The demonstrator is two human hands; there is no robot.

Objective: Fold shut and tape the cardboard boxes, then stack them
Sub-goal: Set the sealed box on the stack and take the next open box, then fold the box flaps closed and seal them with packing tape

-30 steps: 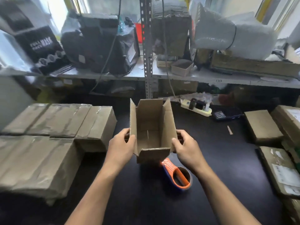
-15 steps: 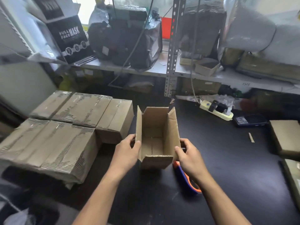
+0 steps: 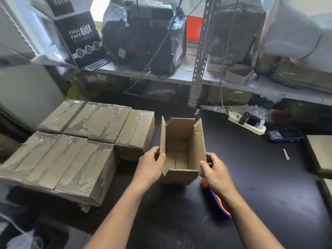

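The left hand point(image 3: 150, 167) and right hand point(image 3: 216, 174) grip opposite side walls of the small open-topped brown cardboard box point(image 3: 181, 153) standing on the black worktable point(image 3: 260, 186); folding is in hand, and next the upright flaps must be pressed inward before taping.

Tape dispenser point(image 3: 216, 202) partly behind right forearm
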